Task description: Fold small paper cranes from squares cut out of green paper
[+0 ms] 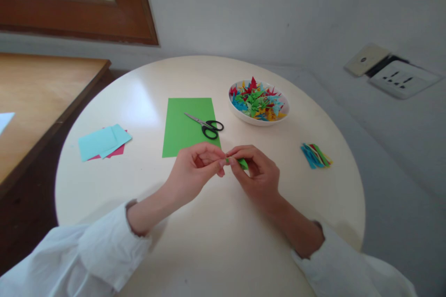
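Note:
Between my two hands is a small folded piece of green paper [243, 164], mostly covered by the fingers. My left hand [195, 164] pinches its left end between thumb and forefinger. My right hand [258, 169] grips the same piece from the other side, and a green flap sticks out under its fingers. Just beyond the hands lies a flat green sheet [177, 130], with black-handled scissors [205, 125] resting on its right part, blades pointing to the far left.
A white bowl [259, 122] full of colourful folded paper cranes stands at the back right. Light blue and red paper squares [101, 143] lie at the left. Several narrow coloured paper pieces [316, 155] are piled at the right edge of the round white table [209, 250].

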A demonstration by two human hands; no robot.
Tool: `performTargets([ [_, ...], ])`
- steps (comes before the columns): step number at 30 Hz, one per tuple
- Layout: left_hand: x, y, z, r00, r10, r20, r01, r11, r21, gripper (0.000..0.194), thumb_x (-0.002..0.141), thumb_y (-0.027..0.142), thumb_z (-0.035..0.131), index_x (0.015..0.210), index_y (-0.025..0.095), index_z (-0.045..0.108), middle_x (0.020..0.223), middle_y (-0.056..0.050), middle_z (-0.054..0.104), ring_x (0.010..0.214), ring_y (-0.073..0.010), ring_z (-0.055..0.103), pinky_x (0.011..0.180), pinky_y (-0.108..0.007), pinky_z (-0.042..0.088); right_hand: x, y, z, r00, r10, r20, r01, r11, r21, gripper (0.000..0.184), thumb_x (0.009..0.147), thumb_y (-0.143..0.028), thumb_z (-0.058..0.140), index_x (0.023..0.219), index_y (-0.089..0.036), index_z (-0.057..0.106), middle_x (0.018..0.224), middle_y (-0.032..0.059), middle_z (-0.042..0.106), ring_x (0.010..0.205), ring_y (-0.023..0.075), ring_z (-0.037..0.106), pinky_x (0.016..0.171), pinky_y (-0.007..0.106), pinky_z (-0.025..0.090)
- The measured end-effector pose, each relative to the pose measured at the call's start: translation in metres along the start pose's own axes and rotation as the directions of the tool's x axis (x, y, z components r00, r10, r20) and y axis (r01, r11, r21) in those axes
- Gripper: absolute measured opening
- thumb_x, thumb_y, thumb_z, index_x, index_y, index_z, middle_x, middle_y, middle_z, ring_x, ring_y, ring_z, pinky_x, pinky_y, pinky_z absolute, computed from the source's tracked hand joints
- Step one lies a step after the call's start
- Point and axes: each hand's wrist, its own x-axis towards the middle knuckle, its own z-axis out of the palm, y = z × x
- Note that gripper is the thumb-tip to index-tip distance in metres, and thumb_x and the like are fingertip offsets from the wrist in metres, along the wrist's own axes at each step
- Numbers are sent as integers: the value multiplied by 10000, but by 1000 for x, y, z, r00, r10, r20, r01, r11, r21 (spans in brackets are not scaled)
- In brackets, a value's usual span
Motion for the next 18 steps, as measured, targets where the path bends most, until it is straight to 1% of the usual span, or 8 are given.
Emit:
performTargets([
  [5,1,0,-1,1000,8,17,-8,1000,25,134,646,210,705,728,143,621,551,20,631,527,-90,580,536,-203,463,0,0,1,1000,21,6,-21,1000,13,80,796,-129,580,797,-209,587,821,33,630,768,133,614,640,250,519],
  [9,2,-2,-2,1000,-15,-18,16,997,76,138,658,216,697,732,137,612,542,13,633,535,-96,582,543,-205,453,1,3,1,999,23,22,-23,1000,-6,70,798,-135,580,807,-205,585,849,43,619,795,139,618,670,267,531],
  [13,3,-4,-3,998,-12,-64,19,994,108,163,650,232,706,728,142,595,535,9,638,534,-104,586,521,-203,434,3,7,-1,999,-53,-1,53,992,-112,96,784,-137,601,847,-210,598,931,58,597,890,164,600,731,310,527],
  [15,4,-4,-4,997,2,-79,7,993,115,174,642,239,713,719,144,589,537,9,641,533,-106,591,522,-204,435,4,8,-2,995,-93,-22,87,978,-190,92,784,-136,603,835,-212,603,915,51,592,876,161,592,729,308,519],
  [18,5,-4,-4,995,17,-97,-5,993,121,183,638,242,718,708,147,579,543,9,641,545,-113,606,540,-211,450,5,7,-3,993,-118,-8,112,960,-258,83,799,-127,584,804,-208,602,845,37,598,805,149,589,707,296,506],
])
